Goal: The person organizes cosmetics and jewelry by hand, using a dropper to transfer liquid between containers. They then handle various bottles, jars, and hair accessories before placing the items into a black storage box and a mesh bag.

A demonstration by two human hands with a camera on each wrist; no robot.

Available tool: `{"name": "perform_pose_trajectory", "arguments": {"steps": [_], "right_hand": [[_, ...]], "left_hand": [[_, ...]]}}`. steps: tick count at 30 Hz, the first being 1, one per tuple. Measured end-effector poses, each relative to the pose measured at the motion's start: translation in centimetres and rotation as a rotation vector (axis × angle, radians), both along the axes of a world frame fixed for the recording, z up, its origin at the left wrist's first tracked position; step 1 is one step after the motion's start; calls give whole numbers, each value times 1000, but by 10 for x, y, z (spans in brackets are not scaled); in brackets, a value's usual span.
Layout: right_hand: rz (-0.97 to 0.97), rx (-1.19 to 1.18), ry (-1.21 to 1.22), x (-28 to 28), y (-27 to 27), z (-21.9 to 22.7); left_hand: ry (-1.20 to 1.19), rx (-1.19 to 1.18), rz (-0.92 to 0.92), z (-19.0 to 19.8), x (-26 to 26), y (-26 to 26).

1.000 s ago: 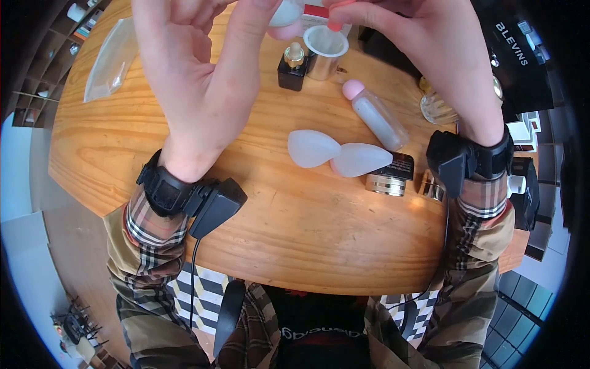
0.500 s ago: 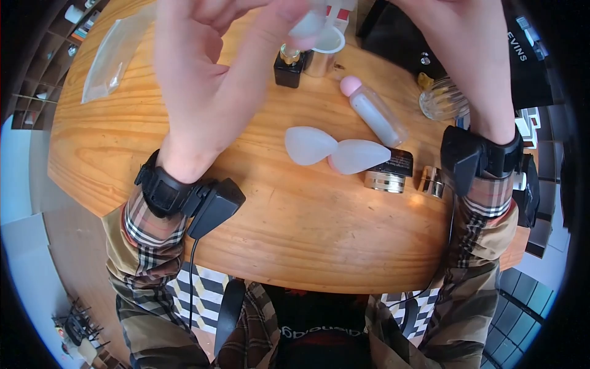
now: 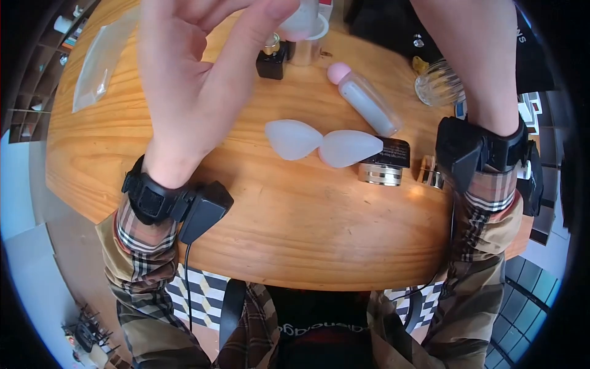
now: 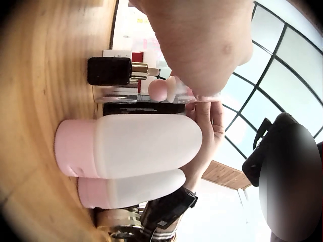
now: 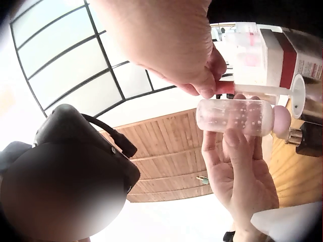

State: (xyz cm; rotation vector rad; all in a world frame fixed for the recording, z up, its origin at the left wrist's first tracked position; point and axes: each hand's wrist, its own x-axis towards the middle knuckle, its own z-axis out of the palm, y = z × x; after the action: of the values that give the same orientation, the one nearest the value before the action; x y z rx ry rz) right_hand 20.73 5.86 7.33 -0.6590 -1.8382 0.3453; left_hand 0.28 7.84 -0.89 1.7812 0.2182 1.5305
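In the right wrist view the left hand point(image 5: 245, 174) holds a clear bottle point(image 5: 234, 117), its inside dotted with droplets and its round pink cap point(image 5: 281, 121) pointing toward the table. Just beside the bottle, the right hand point(image 5: 161, 43) pinches a red piece point(image 5: 225, 87); a pale stick point(image 5: 262, 90) runs from it toward the white rim of a metallic cup point(image 5: 299, 96). The head view cuts off the right hand's fingers point(image 3: 473, 55) at the top, while the left hand point(image 3: 200, 86) is raised over the table with the bottle point(image 3: 301, 23).
Two frosted bottles point(image 3: 294, 139) with pink caps stand mid-table, near a gold-banded jar point(image 3: 380, 174). Behind them lie a clear pink-capped bottle point(image 3: 369, 104) and a ribbed glass point(image 3: 437, 85). A dark dropper bottle point(image 3: 271, 63) stands beside the cup; a plastic pouch point(image 3: 101, 64) lies left.
The right hand has moved up and right, its fingers leaving the head view with the red piece. The left hand shifted right, then back left, still holding the bottle. The head view has shifted slightly.
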Motion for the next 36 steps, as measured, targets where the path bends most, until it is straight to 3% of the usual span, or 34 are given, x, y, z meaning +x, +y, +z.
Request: {"name": "perform_pose_trajectory", "arguments": {"steps": [3,11,15,18,20,33,35,36], "right_hand": [[-15,-3,-4,3,0,0],[-43,-20,-11,9,5,-4],[-54,-25,-14,11,8,-6],[-63,-25,-18,9,9,-6],[-67,-27,-21,7,10,-5],[-103,-29,-45,9,16,-1],[-104,-27,-49,7,18,0],[-106,-27,-50,-1,-1,1]], "left_hand": [[29,37,63,0,0,0],[-26,21,-35,-2,0,5],[-9,30,10,-1,0,3],[-20,5,-77,-1,-2,5],[-13,57,9,-1,0,4],[-47,100,85,5,2,4],[39,86,293,14,5,-6],[39,85,294,18,6,-11]]}}
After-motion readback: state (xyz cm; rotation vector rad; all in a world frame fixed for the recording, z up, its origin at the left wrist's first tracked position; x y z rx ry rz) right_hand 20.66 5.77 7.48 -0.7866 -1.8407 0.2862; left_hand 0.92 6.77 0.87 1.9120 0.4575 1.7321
